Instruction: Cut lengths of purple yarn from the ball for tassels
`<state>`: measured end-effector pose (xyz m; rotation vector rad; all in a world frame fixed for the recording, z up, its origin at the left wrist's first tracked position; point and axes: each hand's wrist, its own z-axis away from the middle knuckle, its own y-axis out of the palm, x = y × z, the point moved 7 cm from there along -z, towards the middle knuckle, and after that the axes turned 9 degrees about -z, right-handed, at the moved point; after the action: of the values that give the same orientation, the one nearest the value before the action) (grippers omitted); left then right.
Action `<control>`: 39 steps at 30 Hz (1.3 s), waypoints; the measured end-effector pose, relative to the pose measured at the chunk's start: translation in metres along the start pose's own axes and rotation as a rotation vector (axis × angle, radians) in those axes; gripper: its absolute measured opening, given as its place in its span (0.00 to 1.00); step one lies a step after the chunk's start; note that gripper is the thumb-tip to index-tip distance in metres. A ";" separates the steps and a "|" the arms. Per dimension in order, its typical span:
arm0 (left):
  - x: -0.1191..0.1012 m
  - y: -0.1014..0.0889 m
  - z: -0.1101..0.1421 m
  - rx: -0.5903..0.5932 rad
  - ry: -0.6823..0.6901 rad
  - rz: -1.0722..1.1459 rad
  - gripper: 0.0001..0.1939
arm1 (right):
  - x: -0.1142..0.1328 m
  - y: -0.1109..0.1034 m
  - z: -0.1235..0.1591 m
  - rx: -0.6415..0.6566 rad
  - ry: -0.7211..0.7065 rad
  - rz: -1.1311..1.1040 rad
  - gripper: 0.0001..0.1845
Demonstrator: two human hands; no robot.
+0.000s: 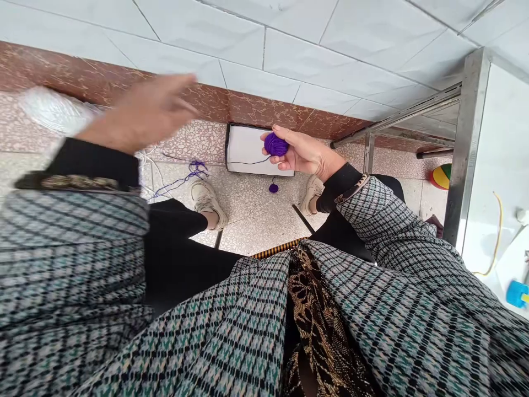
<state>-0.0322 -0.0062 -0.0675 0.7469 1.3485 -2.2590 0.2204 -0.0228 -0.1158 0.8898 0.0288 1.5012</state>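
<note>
Within the right hand, the yarn ball seems almost round.

The left arm reaches forward at the far left, and the left hand is blurred, its back largely toward the camera. Its fingers stretch rightward, loosely parted. The right arm slants inward from the right, its wrist roughly in line with the forearm. The right hand is turned palm inward, thumb above and fingers bent beneath in a light grip. The two hands are well apart.
</note>
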 end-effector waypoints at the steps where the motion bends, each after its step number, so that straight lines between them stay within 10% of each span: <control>1: -0.012 0.020 0.000 0.084 0.041 0.149 0.46 | -0.001 0.005 -0.001 0.034 -0.002 0.012 0.24; 5: -0.050 0.086 0.005 0.397 0.210 0.484 0.44 | -0.005 0.012 -0.003 0.102 -0.005 0.039 0.26; 14: -0.034 0.121 0.004 0.540 0.135 0.540 0.22 | -0.007 0.001 0.001 0.115 -0.013 -0.071 0.29; 29: 0.000 0.067 0.009 -0.057 -0.467 0.706 0.18 | 0.011 -0.031 0.022 0.336 -0.035 -0.437 0.36; 39: 0.067 0.019 0.006 -0.376 -0.574 0.579 0.06 | 0.055 -0.058 0.043 0.583 -0.403 -0.644 0.34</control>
<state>-0.0746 -0.0250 -0.1203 0.2672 1.0496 -1.5329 0.2989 0.0129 -0.0883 1.4682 0.4336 0.6915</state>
